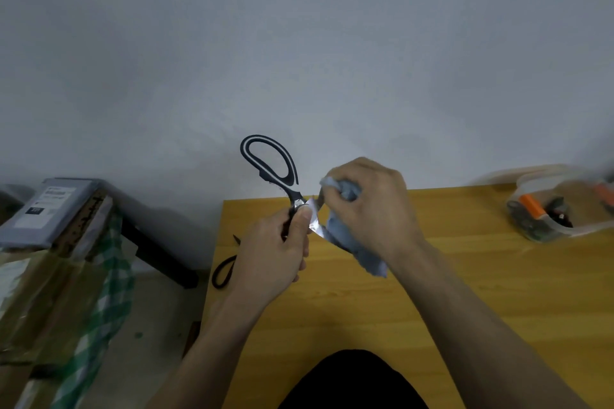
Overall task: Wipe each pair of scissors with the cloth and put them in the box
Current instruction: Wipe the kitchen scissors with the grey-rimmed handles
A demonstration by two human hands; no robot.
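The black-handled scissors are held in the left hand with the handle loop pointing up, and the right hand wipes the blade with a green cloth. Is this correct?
Not quite: the cloth is grey-blue, not green. The head view shows the left hand holding the black-handled scissors with the handle loop up, and the right hand gripping that cloth against the blade.

Plain home or storage room, not a lab: bare grey-white wall (299, 43), yellow wooden table (432, 276), taped cardboard boxes (36, 292) with green checked cloth (113, 276) beyond the table's left edge.
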